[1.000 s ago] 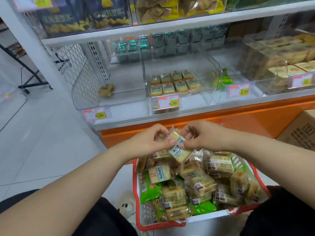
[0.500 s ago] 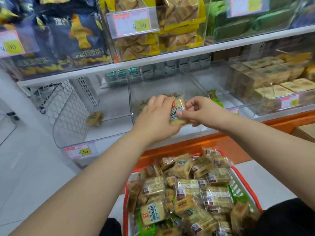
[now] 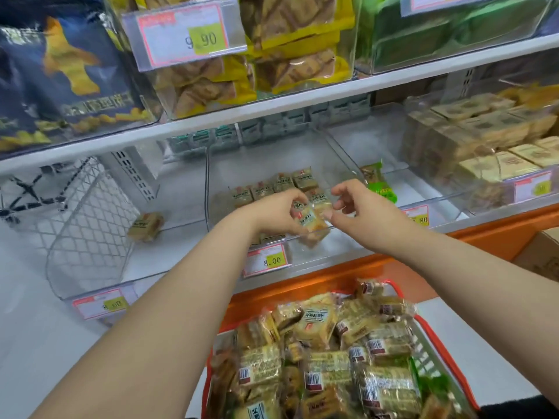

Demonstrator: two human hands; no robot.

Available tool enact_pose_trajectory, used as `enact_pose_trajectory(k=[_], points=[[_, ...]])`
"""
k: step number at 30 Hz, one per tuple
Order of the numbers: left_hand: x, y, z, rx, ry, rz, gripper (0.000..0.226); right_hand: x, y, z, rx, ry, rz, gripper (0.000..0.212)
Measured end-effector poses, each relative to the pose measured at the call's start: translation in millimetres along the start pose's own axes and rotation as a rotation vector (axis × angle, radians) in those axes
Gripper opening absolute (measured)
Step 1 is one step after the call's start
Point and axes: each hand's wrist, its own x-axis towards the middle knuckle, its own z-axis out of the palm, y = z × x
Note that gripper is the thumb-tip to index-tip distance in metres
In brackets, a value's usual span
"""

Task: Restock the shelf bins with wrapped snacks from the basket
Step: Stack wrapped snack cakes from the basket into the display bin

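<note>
White shelf (image 3: pixel 302 95), clear bins (image 3: pixel 348 164)

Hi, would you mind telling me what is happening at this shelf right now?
A person is restocking a clear shelf bin with wrapped snacks. The left hand grips one wrapped snack at the bin's front, near the snacks already lined up inside it. The right hand hovers beside it, fingers loosely curled and holding nothing. Below, the red basket is full of more wrapped snacks. The bin to the left holds a single snack.
</note>
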Motion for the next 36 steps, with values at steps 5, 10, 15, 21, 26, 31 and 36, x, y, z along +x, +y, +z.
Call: enact_pose_trajectory(k=[5,10,15,21,26,31,36], points=[[6.6,-0.2,9.7,0.172,-0.098,-0.006,0.072,-2.5,2.8,3.1,-0.041,-0.022,-0.02,0.039],[9.0,-3.2,12.1,0.23,-0.101,-0.011,0.073,-4.8,3.0,3.6,-0.082,-0.043,-0.025,0.041],[13.6,-6.5,15.1,0.245,-0.108,-0.011,0.072,-8.9,1.4,3.5,-0.144,-0.064,-0.054,0.044],[7.6,-15.9,14.0,0.072,-0.047,0.011,0.045,-13.4,0.3,-2.1,-0.087,-0.066,-0.038,0.039],[-25.1,0.9,5.5,-0.049,0.182,0.04,0.021,-24.5,-1.9,-8.7,-0.036,-0.038,-0.025,0.031],[-86.3,9.1,29.5,0.143,0.405,0.151,0.034,-48.7,-13.6,-9.7,-0.05,-0.042,-0.03,0.024],[-152.6,7.1,80.1,0.233,0.179,0.132,0.03,-97.7,-25.5,7.0,-0.299,-0.462,-0.054,0.028]])
